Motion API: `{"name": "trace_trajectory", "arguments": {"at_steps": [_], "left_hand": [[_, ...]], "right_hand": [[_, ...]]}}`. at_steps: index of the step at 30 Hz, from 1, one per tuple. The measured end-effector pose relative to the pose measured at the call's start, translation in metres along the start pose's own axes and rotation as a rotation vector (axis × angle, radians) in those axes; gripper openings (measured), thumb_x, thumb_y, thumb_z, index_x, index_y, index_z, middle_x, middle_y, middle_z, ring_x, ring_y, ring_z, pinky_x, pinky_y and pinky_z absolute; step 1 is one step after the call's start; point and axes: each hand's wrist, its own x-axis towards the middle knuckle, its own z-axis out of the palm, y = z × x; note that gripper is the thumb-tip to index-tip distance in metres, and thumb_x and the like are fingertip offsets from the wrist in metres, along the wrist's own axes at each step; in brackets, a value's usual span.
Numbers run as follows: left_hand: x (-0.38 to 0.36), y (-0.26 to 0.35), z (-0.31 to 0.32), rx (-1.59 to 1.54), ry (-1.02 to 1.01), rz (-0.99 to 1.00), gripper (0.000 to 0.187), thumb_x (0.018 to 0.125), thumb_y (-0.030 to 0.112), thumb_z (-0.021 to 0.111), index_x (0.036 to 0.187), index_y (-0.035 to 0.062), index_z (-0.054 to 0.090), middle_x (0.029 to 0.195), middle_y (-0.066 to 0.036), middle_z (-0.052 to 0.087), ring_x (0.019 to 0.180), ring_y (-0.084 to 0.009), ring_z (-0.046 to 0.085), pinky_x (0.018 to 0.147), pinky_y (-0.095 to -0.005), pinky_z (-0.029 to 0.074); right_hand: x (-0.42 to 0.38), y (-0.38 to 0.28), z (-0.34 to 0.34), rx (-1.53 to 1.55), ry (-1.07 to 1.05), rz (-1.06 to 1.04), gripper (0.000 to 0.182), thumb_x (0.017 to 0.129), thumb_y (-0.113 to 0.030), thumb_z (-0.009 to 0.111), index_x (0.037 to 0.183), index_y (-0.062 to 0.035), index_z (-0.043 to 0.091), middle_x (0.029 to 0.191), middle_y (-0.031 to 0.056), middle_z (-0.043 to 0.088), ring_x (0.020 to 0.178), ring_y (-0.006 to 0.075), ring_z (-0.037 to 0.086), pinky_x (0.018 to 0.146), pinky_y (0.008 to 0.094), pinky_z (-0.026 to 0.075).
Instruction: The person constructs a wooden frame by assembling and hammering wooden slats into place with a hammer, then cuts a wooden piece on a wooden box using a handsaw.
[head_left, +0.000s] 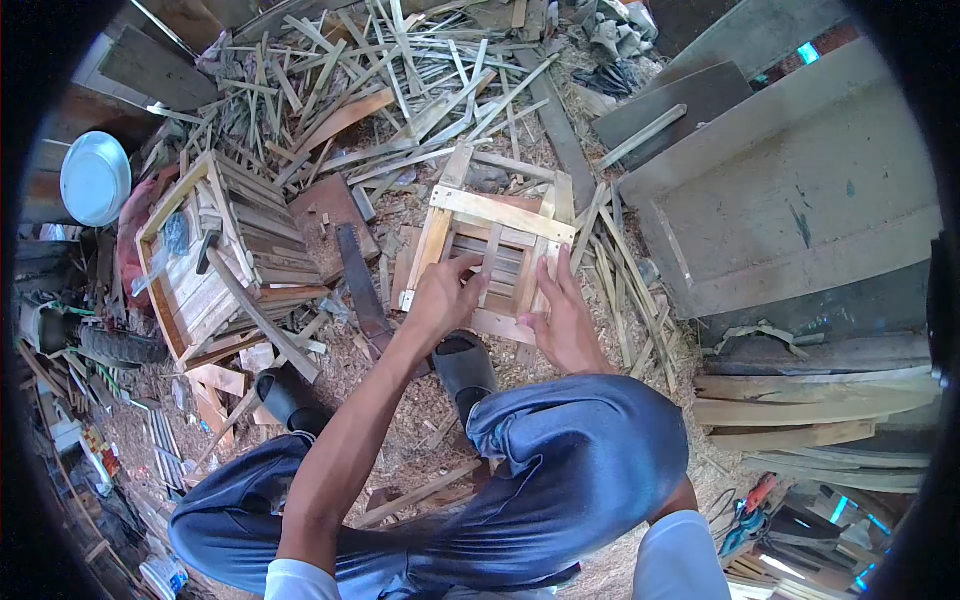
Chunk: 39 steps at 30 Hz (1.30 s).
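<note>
A small slatted wooden frame (pixel 500 212), built of pale strips, stands on the ground in front of me. My left hand (pixel 447 297) is at its left side, thumb and fingers closed around a thin wooden slat (pixel 490 262) that lies across the opening. At the right side, my right hand (pixel 568 318) holds the frame, its fingers long against the side piece and its thumb apart from them. The far fingertips of both hands are partly hidden. A hammer (pixel 250 300) with a black head and a wooden handle rests on a wooden crate (pixel 265 225) to the left.
A handsaw (pixel 362 285) lies between crate and frame. Heaped wood strips (pixel 370 90) cover the far ground. Large boards (pixel 800 190) lean at right, above stacked planks (pixel 810 400). A light-blue basin (pixel 96 178) is far left. Wood shavings lie around my sandals (pixel 465 370).
</note>
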Motion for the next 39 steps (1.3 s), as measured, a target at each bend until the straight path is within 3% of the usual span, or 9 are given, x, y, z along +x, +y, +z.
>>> {"name": "trace_trajectory", "arguments": {"at_steps": [2,6,14,18,20,23,28,34,39], "left_hand": [[0.002,-0.008,0.001,0.083,-0.006,0.018,0.037,0.085,0.018,0.064,0.113,-0.0063,0.059,0.088,-0.022,0.068,0.079,-0.0251,0.067,0.073,-0.0336,0.051],[0.000,0.002,0.000,0.012,-0.033,0.001,0.037,0.085,0.018,0.063,0.113,-0.0071,0.059,0.088,-0.022,0.068,0.079,-0.0248,0.067,0.072,-0.0337,0.051],[0.002,0.010,0.000,0.061,-0.028,-0.107,0.039,0.083,0.021,0.065,0.111,-0.0060,0.060,0.089,-0.020,0.068,0.080,-0.0254,0.067,0.072,-0.0340,0.051],[0.005,-0.014,0.009,0.015,0.031,0.027,0.041,0.082,0.022,0.066,0.111,-0.0053,0.060,0.087,-0.021,0.068,0.079,-0.0239,0.067,0.071,-0.0335,0.051],[0.005,-0.021,0.011,-0.143,0.028,0.109,0.041,0.082,0.026,0.062,0.108,-0.0060,0.062,0.080,-0.025,0.066,0.074,-0.0323,0.067,0.069,-0.0378,0.052],[0.000,-0.014,0.014,-0.028,0.098,0.099,0.041,0.082,0.027,0.062,0.108,-0.0053,0.062,0.081,-0.025,0.066,0.076,-0.0329,0.068,0.070,-0.0380,0.052],[-0.005,-0.008,0.015,0.008,0.150,0.055,0.037,0.083,0.025,0.061,0.108,-0.0018,0.062,0.084,-0.025,0.066,0.079,-0.0355,0.067,0.070,-0.0409,0.052],[-0.022,0.010,0.003,0.067,0.211,0.218,0.027,0.084,0.015,0.059,0.107,0.0018,0.062,0.088,-0.024,0.065,0.081,-0.0393,0.064,0.071,-0.0446,0.051],[-0.065,0.046,-0.089,0.257,0.614,0.400,0.018,0.081,0.003,0.057,0.098,0.0015,0.062,0.089,-0.019,0.062,0.082,-0.0375,0.058,0.074,-0.0416,0.047]], "right_hand": [[0.002,-0.003,0.003,-0.008,-0.012,0.039,0.076,0.072,-0.008,0.073,0.137,0.0047,0.036,0.149,0.0309,0.010,0.135,0.0425,0.026,0.109,0.0394,0.029],[0.000,-0.004,-0.002,0.080,-0.016,0.040,0.076,0.070,-0.004,0.072,0.136,0.0081,0.035,0.147,0.0326,0.010,0.136,0.0453,0.018,0.111,0.0419,0.027],[0.004,0.004,0.006,-0.058,0.012,0.015,0.077,0.067,-0.009,0.076,0.134,0.0056,0.039,0.147,0.0315,0.012,0.131,0.0476,0.029,0.107,0.0417,0.033],[0.010,0.000,0.002,-0.104,-0.001,0.059,0.081,0.064,-0.012,0.078,0.133,0.0041,0.041,0.147,0.0325,0.014,0.131,0.0484,0.028,0.105,0.0417,0.036],[0.011,0.004,0.001,-0.093,-0.017,0.022,0.084,0.062,-0.015,0.081,0.134,0.0031,0.042,0.145,0.0338,0.016,0.129,0.0496,0.031,0.104,0.0415,0.037],[0.008,0.009,0.003,-0.040,-0.004,0.014,0.084,0.060,-0.017,0.082,0.133,0.0028,0.044,0.144,0.0353,0.016,0.127,0.0486,0.034,0.105,0.0400,0.037],[0.007,0.012,-0.006,0.110,0.015,0.016,0.065,0.072,-0.010,0.071,0.131,0.0014,0.046,0.145,0.0307,0.022,0.128,0.0419,0.038,0.105,0.0383,0.036],[0.012,0.022,-0.009,0.073,0.069,-0.003,0.043,0.084,-0.007,0.056,0.127,-0.0024,0.052,0.140,0.0266,0.036,0.124,0.0366,0.046,0.099,0.0361,0.040],[0.071,0.013,-0.050,0.331,-0.056,0.095,0.026,0.087,-0.011,0.056,0.112,-0.0023,0.062,0.102,0.0189,0.066,0.094,0.0258,0.064,0.083,0.0344,0.048]]}}
